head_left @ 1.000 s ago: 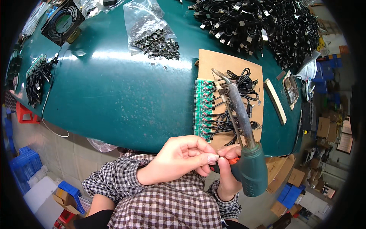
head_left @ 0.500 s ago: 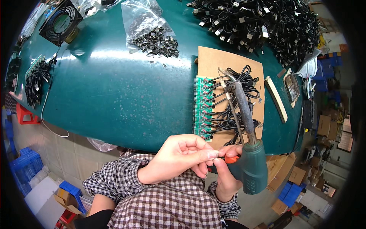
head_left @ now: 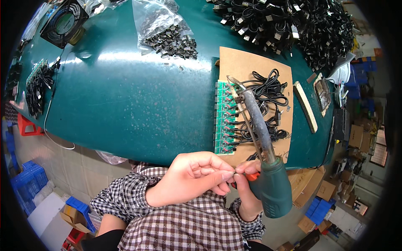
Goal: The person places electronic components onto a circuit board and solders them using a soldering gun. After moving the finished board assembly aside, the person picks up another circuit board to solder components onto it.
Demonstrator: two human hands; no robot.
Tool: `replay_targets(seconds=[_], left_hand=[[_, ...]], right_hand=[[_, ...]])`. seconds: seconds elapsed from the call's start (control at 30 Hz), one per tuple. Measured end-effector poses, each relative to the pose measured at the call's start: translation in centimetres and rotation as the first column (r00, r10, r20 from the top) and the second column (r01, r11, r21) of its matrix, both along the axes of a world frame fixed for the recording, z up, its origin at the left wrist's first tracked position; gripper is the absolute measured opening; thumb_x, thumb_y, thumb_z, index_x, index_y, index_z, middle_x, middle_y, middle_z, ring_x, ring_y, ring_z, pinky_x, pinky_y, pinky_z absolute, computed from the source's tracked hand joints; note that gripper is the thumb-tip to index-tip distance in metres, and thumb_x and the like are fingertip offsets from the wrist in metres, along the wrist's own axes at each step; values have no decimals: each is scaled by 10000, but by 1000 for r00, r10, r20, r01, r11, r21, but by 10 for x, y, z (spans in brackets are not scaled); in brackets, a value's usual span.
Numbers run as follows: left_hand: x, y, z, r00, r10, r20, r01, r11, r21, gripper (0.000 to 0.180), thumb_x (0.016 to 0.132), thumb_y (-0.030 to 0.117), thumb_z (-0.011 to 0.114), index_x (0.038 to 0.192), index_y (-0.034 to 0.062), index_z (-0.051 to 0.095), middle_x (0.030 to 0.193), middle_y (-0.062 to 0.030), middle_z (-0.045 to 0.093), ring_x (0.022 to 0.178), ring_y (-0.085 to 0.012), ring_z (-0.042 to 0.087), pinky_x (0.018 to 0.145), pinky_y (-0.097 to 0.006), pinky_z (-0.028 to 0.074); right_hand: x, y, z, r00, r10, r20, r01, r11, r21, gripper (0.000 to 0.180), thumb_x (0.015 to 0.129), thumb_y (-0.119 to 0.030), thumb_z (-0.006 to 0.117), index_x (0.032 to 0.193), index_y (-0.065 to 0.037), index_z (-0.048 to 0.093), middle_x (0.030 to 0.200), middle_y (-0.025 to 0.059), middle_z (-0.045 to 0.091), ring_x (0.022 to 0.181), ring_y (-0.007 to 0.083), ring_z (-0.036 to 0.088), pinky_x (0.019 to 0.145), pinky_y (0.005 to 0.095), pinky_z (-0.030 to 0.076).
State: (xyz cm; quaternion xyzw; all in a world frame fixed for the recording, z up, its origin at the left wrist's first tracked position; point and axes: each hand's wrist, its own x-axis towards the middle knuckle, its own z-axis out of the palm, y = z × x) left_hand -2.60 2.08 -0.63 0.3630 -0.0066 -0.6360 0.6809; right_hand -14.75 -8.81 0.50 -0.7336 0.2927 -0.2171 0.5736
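My right hand [head_left: 250, 200] is wrapped round a soldering gun [head_left: 276, 190] with a dark green body and an orange-red trigger. Its long metal barrel leans up and left, over a row of green circuit boards [head_left: 225, 125] with black USB cables [head_left: 272, 94] attached. My left hand [head_left: 190, 180] is closed in a pinch, its thumb and forefinger meeting my right fingertips in front of the table edge. Something tiny seems to be between the fingertips, too small to name. Boards and cables lie on a brown cardboard sheet [head_left: 240, 62].
A plastic bag [head_left: 157, 25] spills small black connectors [head_left: 176, 44] at the back of the green table [head_left: 146, 104]. Beyond the cardboard is a large heap of black cables [head_left: 280, 25]. A pale bar [head_left: 305, 106] and a shallow tray [head_left: 321, 97] lie right; a fan [head_left: 65, 23] stands far left.
The soldering gun has shifted a little left, its tip swinging over the boards. Both hands have moved slightly left and stay pinched together.
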Motion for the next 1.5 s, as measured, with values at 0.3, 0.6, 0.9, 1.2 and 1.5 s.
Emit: replay_targets(seconds=[0.3,0.6,0.9,1.2,1.5], left_hand=[[-10,5,-4,840,63,539,-52,998,-35,94,812,-42,549,899,-67,577,883,-121,567,760,-145,621,645,-233,542],[0,14,-22,712,107,695,-166,986,19,40,788,-10,600,821,-27,614,784,-94,608,656,-90,590,553,-197,492],[-9,-3,-37,903,184,389,-294,924,246,89,815,54,608,770,3,551,700,-3,579,557,-11,508,487,-148,413],[-12,-3,-41,789,75,610,-297,915,272,123,779,40,631,719,-22,543,672,-9,567,559,4,503,478,-156,426],[-16,-5,-43,820,151,552,-337,907,253,122,784,35,621,740,-8,516,670,-4,561,541,9,492,454,-145,406]], right_hand=[[-1,6,5,992,-87,-88,87,996,-1,252,669,65,684,836,-42,529,774,46,589,725,127,599,626,234,473],[-7,4,2,998,-56,10,55,992,115,229,732,53,626,920,-14,514,805,97,588,763,165,594,680,277,474],[-31,11,-5,979,-150,140,113,964,241,385,676,65,547,1038,-17,446,846,96,481,722,208,517,654,366,454],[-45,15,-6,979,-169,112,123,934,336,379,687,46,546,1041,-37,439,811,73,446,741,207,486,660,391,421],[-69,21,-14,978,-190,84,147,920,364,336,746,-62,577,1054,-35,444,864,93,478,765,215,494,679,386,425]])
